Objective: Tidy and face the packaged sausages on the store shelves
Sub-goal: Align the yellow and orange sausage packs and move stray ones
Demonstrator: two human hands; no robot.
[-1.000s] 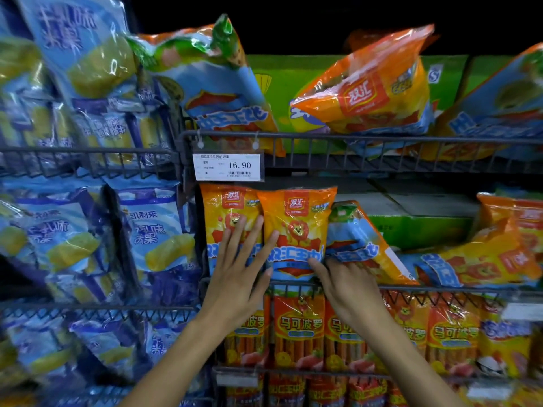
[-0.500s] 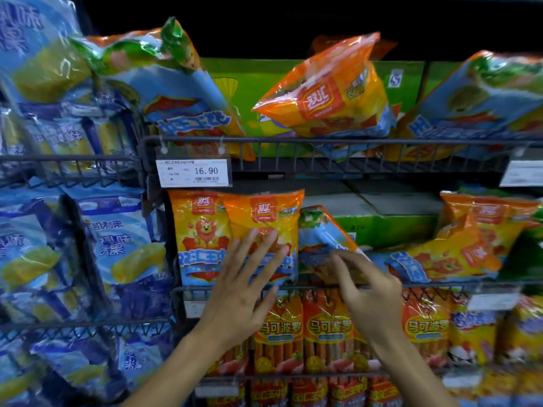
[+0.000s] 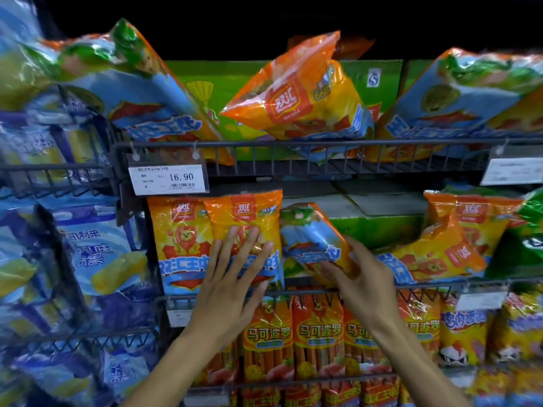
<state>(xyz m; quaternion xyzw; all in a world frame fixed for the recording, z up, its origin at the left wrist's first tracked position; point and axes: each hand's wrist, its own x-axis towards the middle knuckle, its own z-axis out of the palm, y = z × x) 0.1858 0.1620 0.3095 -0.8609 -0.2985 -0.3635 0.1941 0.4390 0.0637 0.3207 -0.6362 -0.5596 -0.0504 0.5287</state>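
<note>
At the centre of the frame the left hand (image 3: pixel 232 286) lies flat with straight, spread fingers pressed against the front of an upright orange sausage bag (image 3: pixel 249 227), which stands on the middle wire shelf (image 3: pixel 352 286) and overlaps a second upright orange bag (image 3: pixel 179 239) just to its left. Right of centre the right hand (image 3: pixel 367 277) grasps the lower end of a tilted blue-and-orange bag (image 3: pixel 311 239), thumb under its lower edge and fingers curled round its far side; the bag leans to the right with its green top end up against the pressed orange bag. Further right on the same shelf, slumped orange bags (image 3: pixel 452 239) lie crooked, one across another. A white price tag (image 3: pixel 169 179) reading 16.90 hangs from the upper wire rail (image 3: pixel 293 143) above the two upright bags. On the top shelf, in the upper part of the frame, three large bags lean at angles: a blue one at upper left (image 3: pixel 141 92), an orange one in the middle (image 3: pixel 296 95) and another at upper right (image 3: pixel 464 101), with green cartons (image 3: pixel 229 83) behind them. Below the hands, red-and-orange sausage packs (image 3: pixel 317 333) stand upright in a row on the lower shelf. The left side of the frame holds blue packs printed with yellow sticks (image 3: pixel 94 254), somewhat blurred.
</note>
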